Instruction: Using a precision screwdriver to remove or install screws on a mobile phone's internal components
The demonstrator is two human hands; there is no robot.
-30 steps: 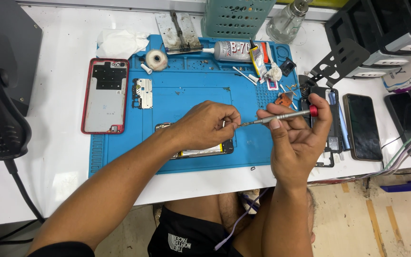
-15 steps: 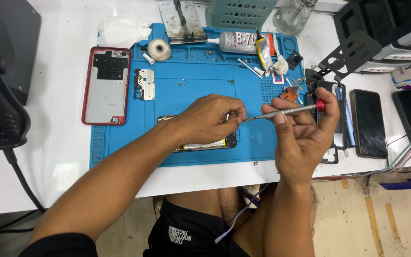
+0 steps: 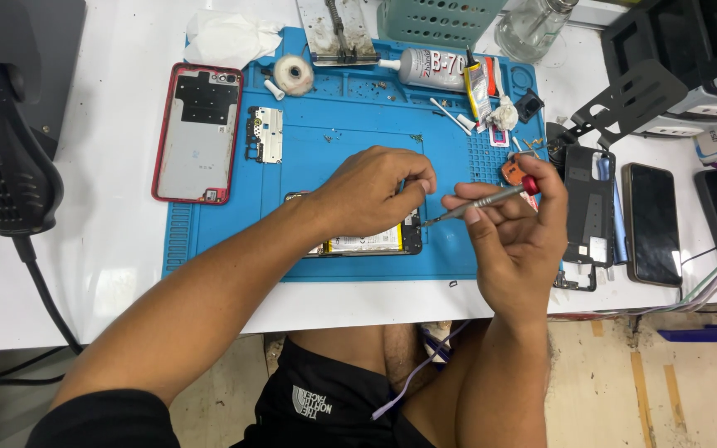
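Left hand (image 3: 373, 192) rests curled, fingers pressed together, on the opened black phone body with yellow-labelled battery (image 3: 367, 241), lying near the front edge of the blue silicone work mat (image 3: 342, 124). Right hand (image 3: 514, 228) pinches a slim grey screwdriver with red cap (image 3: 483, 199), tip at the phone's right edge. Bare mat lies behind the hands.

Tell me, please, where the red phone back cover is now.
The red phone back cover lies at the left of the head view, half on the blue mat's left edge, beside a small metal plate.

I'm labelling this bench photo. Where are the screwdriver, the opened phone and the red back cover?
screwdriver (image 3: 483, 201), head view, metal shaft.
opened phone (image 3: 367, 242), head view, yellow battery label.
red back cover (image 3: 197, 141), head view, grey inner face.
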